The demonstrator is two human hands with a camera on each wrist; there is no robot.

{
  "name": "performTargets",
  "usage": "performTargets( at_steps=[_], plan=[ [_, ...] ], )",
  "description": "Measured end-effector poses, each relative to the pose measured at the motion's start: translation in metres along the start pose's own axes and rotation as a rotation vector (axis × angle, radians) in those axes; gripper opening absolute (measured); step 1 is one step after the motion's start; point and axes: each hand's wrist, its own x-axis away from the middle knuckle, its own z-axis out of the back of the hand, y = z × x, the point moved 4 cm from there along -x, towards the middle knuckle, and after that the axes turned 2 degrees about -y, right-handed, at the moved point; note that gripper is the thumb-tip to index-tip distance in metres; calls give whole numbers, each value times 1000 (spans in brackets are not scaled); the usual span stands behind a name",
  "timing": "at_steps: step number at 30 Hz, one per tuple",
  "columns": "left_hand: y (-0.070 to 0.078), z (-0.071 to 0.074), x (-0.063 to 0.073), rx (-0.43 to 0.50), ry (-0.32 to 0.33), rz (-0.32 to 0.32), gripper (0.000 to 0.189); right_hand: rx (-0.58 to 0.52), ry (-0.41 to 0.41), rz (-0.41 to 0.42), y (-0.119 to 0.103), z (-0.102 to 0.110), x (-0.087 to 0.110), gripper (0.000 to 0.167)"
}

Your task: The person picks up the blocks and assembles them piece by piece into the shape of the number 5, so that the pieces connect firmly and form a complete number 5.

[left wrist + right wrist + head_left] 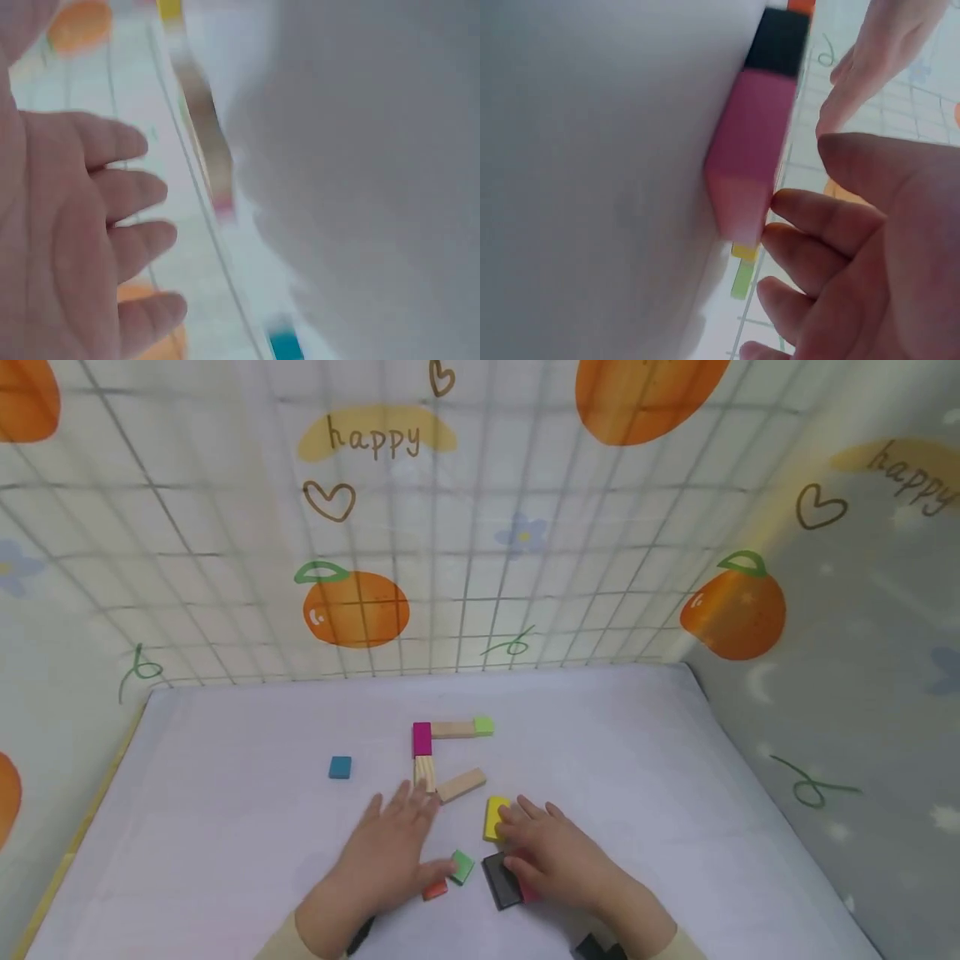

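My left hand (386,860) hovers palm down with fingers spread, fingertips overlapping the near end of an upright-running plain wood block (424,768). By its thumb lie a green block (462,868) and a partly covered orange-red block (435,890). In the left wrist view its fingers (139,247) are loosely extended with nothing in them. My right hand (562,860) is relaxed over a black block (499,883) and a pink block (754,127), which it mostly hides in the head view. Its fingertips overlap the right side of a yellow block (492,820).
Farther back, a magenta block (422,739), a plain wood block (453,729) and a lime block (484,726) form a corner. A slanted wood block (462,785) lies nearby; a blue block (341,767) sits left. A grid wall behind printed film (465,610) borders the white table (225,777).
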Motion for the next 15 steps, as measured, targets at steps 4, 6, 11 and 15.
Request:
performTargets(
  at_steps=[4, 6, 11, 15],
  plan=[
    [-47, 17, -3, -8, 64, 178, 96, -42, -67, -6, -7, -3, 3, 48],
    [-62, 19, -3, -7, 81, 208, 96, -51, -86, 1, -11, -3, 5, 48],
    [-80, 13, 0, 16, 92, 213, 95, -22, -51, 46, -23, 0, 7, 44],
    [-83, 8, 2, 26, 86, 218, 95, 45, 5, 88, -35, 2, 6, 42]
  ],
)
